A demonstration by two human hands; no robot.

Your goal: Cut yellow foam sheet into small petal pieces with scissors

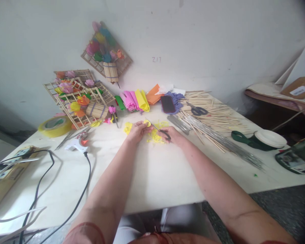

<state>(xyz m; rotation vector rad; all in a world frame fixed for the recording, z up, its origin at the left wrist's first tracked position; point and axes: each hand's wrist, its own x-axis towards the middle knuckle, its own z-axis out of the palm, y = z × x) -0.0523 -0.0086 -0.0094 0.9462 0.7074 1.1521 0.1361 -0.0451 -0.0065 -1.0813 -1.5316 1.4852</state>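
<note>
My left hand [138, 131] is closed on a small piece of yellow paper [147, 123], held up between thumb and fingers. In my right hand [173, 135] is a pair of scissors [164, 134] with dark handles; the blades point left, close to the yellow piece. Beneath and between both hands lie small yellow scraps [155, 136] on the white table [165, 179]. More cut yellow pieces [127, 127] sit just left of my left hand.
Rolls of coloured paper [142, 100], a phone [168, 103] on purple yarn, and wooden sticks [218, 117] with metal wires [218, 142] lie behind and right. A glue gun [77, 145] with a cord, tape [54, 126], a power strip [14, 169] and flower lattices [78, 101] are left.
</note>
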